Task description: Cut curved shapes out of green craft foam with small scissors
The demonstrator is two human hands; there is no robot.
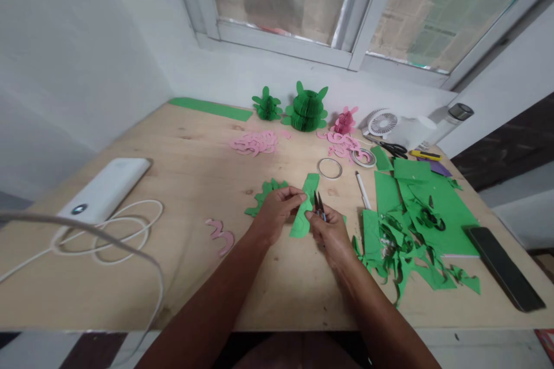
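Bare forearms (219,294) rise from the bottom edge to the centre of the frame, over a wooden table (173,277). Left hand (277,207): thumb and fingers pinch a green paper strip (299,226) near its middle, a hold that probably steadies it while leaving both ends free. The strip is at the centre of the frame, slanted, its top leaning right. Right hand (329,229): it grips small scissors (319,204), dark blades slightly parted and pointing up, just beside the strip's right edge. Its thumb reaches the strip too, perhaps as a second brace; how the fingers sit in the handles, I cannot tell.

Behind the left hand, partly hidden, lies a frilled green piece (262,193). Left of the hands, a pink curl (223,237) lies apart from the pink heap (255,142) farther up.

On the right, green scraps (396,236) lie on and beside green sheets (459,219), perhaps heaped there to keep them out of the hands' way. A pen (362,189) lies just above, handy for the right hand. A phone (504,268) fills the lower right corner. At upper centre, three paper figures (306,110) stand near the wall, probably safer from knocks there.
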